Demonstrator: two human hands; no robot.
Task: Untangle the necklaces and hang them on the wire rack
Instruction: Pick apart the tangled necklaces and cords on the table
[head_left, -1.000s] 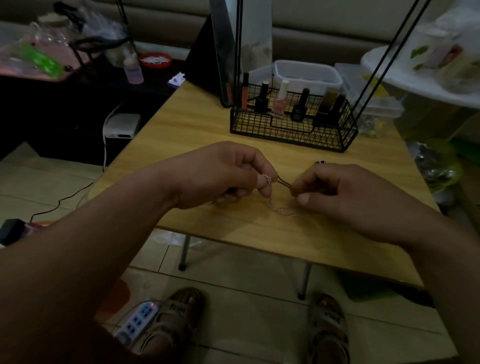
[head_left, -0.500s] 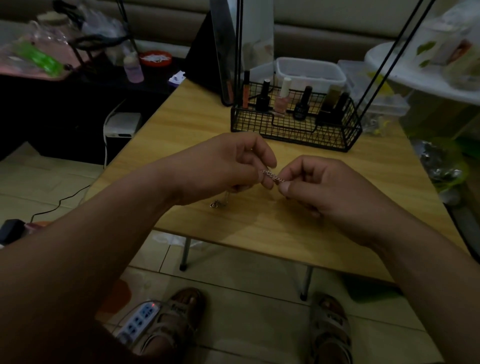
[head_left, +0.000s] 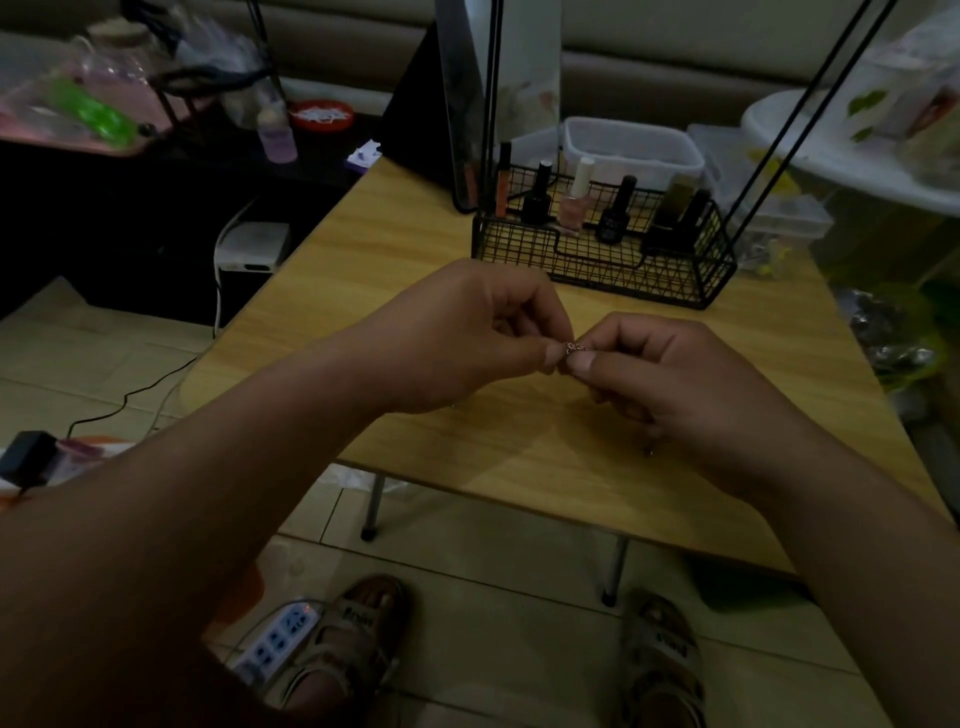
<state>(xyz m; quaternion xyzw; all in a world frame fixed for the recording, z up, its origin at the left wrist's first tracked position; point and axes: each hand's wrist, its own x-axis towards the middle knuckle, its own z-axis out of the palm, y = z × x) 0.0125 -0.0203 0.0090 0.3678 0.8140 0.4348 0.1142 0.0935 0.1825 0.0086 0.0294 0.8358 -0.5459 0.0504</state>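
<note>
A thin silver necklace chain (head_left: 573, 348) shows as a short bit between my two hands, above the wooden table (head_left: 395, 260). My left hand (head_left: 467, 332) pinches one end of it between thumb and forefinger. My right hand (head_left: 670, 374) pinches the other end, fingertips almost touching the left ones. The rest of the chain is hidden by my hands; a small dark bit (head_left: 649, 452) hangs below my right hand. The black wire rack (head_left: 602, 260) stands beyond my hands, its thin uprights (head_left: 493, 104) rising out of view.
Several nail polish bottles (head_left: 576, 197) stand in the rack's basket. A white plastic tub (head_left: 631, 145) sits behind it. A power strip (head_left: 275, 639) and my sandalled feet (head_left: 353, 639) are on the tiled floor under the table's near edge.
My hands have drawn closer together and lifted toward the rack, so less chain shows between them. The pendant that hung under my left hand is now hidden.
</note>
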